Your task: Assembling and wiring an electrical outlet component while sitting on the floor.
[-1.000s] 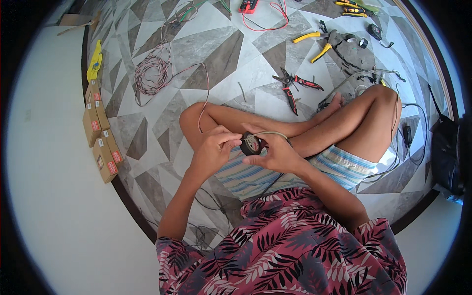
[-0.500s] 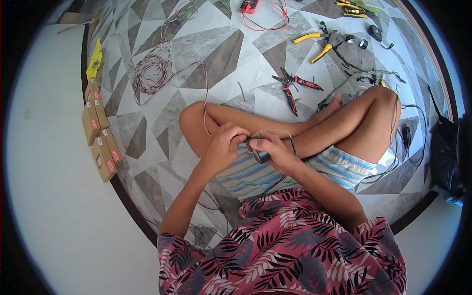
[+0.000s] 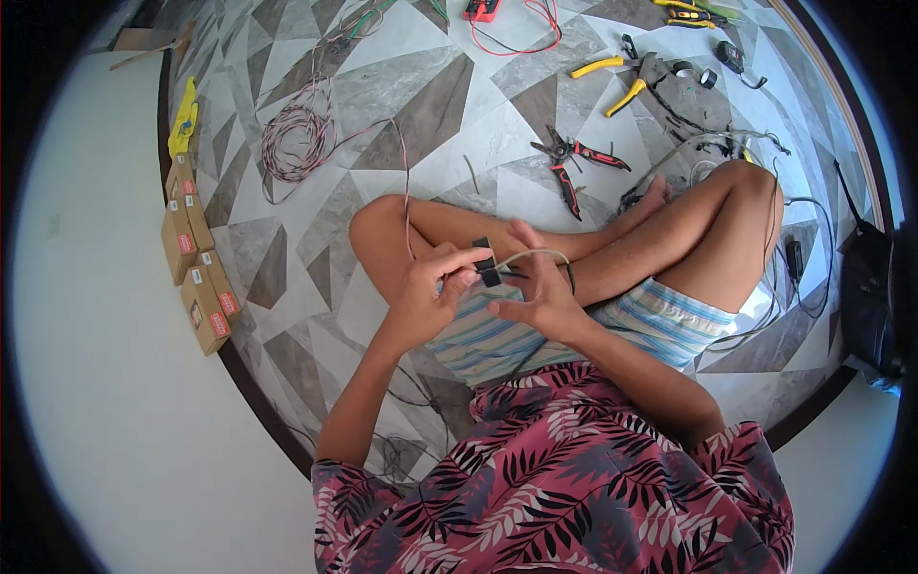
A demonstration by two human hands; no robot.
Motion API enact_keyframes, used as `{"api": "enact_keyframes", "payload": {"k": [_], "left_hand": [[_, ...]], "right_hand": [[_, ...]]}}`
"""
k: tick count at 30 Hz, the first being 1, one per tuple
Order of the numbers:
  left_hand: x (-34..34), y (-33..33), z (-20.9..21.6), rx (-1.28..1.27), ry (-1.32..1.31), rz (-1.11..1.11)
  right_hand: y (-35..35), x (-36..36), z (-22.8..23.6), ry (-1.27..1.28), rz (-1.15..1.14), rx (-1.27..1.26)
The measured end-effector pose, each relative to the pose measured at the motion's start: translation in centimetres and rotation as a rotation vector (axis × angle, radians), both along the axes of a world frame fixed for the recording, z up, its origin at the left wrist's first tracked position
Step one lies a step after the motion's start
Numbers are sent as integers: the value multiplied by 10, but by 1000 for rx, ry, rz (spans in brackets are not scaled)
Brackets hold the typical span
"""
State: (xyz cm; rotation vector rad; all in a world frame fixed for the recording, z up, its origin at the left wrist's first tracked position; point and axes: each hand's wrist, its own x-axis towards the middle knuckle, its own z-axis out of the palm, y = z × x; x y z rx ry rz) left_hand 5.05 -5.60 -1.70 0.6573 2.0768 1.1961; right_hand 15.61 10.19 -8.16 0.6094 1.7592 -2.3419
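Observation:
A roll of black electrical tape (image 3: 489,270) is turned nearly edge-on above my lap. My left hand (image 3: 430,295) is closed, its index finger and thumb against the roll. A thin reddish twisted wire (image 3: 407,206) runs down over my leg into that hand; its end is hidden by the fingers. Just right of the roll, my right hand (image 3: 545,295) has its thumb and fingers spread apart. A pale cable (image 3: 535,252) arches from beside the tape past the right fingers. Whether the wire and the cable meet behind the tape is hidden.
Ahead on the tiled floor lie red-black wire strippers (image 3: 572,165), yellow-handled pliers (image 3: 626,99), a wire coil (image 3: 295,143), a red meter (image 3: 483,10) and more tape rolls (image 3: 708,78). Small cardboard boxes (image 3: 206,311) line the left wall; a black bag (image 3: 868,297) stands right.
My right hand has let go of the tape roll and its fingers have spread. The roll has turned and now sits higher, against my left fingers.

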Motion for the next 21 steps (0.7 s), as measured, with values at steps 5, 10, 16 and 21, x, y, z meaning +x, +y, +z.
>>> {"api": "enact_keyframes", "payload": {"k": [5, 10, 16, 21], "left_hand": [[-2, -2, 8, -47, 115, -31], [-2, 6, 14, -170, 20, 57], [6, 11, -1, -139, 393, 22], [5, 22, -11, -164, 556, -48]], "right_hand": [[16, -13, 1, 193, 208, -198], [23, -15, 10, 357, 347, 245], [21, -18, 13, 501, 320, 414], [16, -22, -12, 139, 336, 26]]}}
